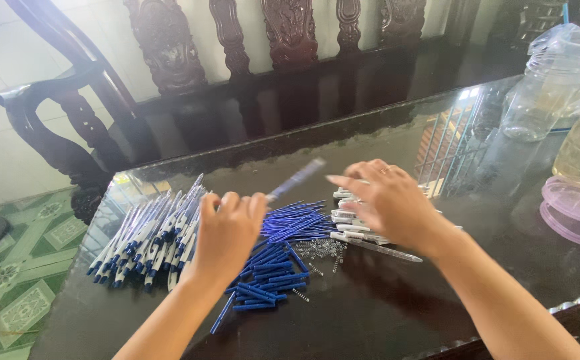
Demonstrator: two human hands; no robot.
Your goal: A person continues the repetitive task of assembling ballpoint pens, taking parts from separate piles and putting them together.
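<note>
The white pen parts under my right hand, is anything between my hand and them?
Nothing visible. The right hand hovers directly over the white pen parts on the dark table, with only open air between. The left hand holds a blurred blue pen piece off to the side, clear of that path.

A dark, glossy glass-topped table (pixel 383 313) carries sorted pen parts. At its left lies a heap of assembled white-and-blue pens (pixel 150 237). Near the middle lie thin blue ink refills (pixel 296 220), short blue pen tips (pixel 266 277) and small metal springs (pixel 323 250). Just right of them are white pen barrels (pixel 356 230). At the right edge stand clear plastic jars (pixel 556 80) and a pink lid (pixel 576 210).
</note>
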